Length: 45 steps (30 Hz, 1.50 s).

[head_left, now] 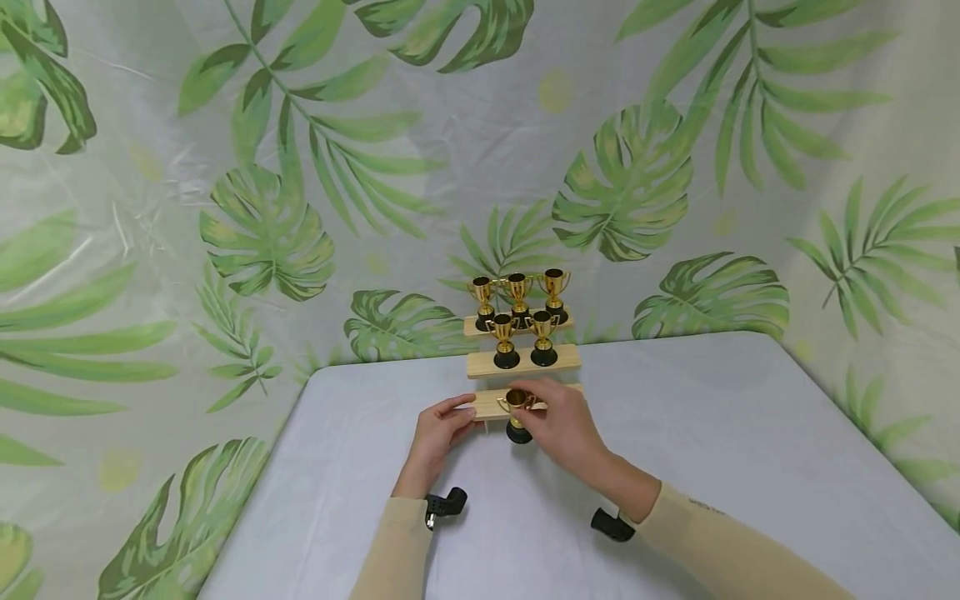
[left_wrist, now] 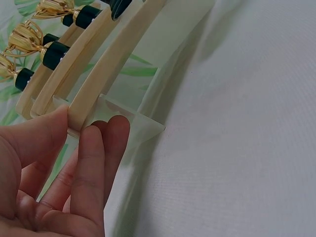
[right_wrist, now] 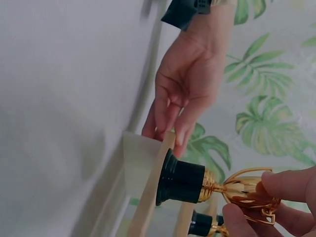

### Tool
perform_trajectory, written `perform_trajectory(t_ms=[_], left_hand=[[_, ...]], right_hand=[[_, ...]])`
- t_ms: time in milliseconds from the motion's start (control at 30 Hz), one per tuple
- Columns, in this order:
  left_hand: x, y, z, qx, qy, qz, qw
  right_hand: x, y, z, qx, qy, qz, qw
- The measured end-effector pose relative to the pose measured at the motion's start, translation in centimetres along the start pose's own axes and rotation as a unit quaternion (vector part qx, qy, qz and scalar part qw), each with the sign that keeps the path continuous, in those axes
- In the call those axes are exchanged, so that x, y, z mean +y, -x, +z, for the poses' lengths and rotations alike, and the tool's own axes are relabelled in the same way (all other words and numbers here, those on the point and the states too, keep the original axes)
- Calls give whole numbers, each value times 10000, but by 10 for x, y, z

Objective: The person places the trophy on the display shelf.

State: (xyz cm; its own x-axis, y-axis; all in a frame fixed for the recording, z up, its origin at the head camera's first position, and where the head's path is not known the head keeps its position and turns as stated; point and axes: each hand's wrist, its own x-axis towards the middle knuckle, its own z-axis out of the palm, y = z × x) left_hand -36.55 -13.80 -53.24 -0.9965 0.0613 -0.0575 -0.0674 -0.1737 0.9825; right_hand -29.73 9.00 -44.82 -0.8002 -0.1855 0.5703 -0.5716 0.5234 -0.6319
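A small gold trophy cup with a black base (head_left: 519, 432) is held by my right hand (head_left: 566, 429), whose thumb and fingers grip the cup part. Its base is at the lowest wooden board (head_left: 487, 403) of a three-step stand; whether it touches the board I cannot tell. My left hand (head_left: 438, 432) pinches the left end of that board between thumb and fingers, clearest in the left wrist view. Two similar trophies, a left one (head_left: 506, 358) and a right one (head_left: 543, 357), stand upright on the middle board (head_left: 480, 367).
Three more trophies (head_left: 482, 305) stand in a row on the top board (head_left: 471, 327). Pale translucent supports (left_wrist: 136, 121) carry the boards. The stand is towards the back of a white-covered table (head_left: 720, 433). Behind hangs a leaf-patterned cloth (head_left: 480, 167). Each wrist wears a black camera (head_left: 447, 502).
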Motion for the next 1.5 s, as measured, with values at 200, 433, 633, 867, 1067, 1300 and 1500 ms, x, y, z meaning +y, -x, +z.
perform_trajectory(t_ms=[200,433,633,867,1067,1300,1500], left_hand=[[-1,0,-1,12,-115,21,9999],[-1,1,-1,-53,7,-6,10000],[-1,1,-1,-50,-51,-68,10000],[-1,1,-2,-107,17,8,9999],[-1,0,-1,-48,42,-30,10000],[-1,0,-1,-17,26,-65,10000],[-1,0,-1,-29,43,-34,10000]], right_hand=[[6,-5,-1,23,71,108,9999],[12,-11,-2,56,98,198,9997],[17,-18,-1,94,178,280,9994],[19,-25,-3,90,223,358,9991],[20,-31,-4,88,239,373,9990],[22,-37,-6,30,271,383,9989],[22,-40,-6,54,204,405,9990]])
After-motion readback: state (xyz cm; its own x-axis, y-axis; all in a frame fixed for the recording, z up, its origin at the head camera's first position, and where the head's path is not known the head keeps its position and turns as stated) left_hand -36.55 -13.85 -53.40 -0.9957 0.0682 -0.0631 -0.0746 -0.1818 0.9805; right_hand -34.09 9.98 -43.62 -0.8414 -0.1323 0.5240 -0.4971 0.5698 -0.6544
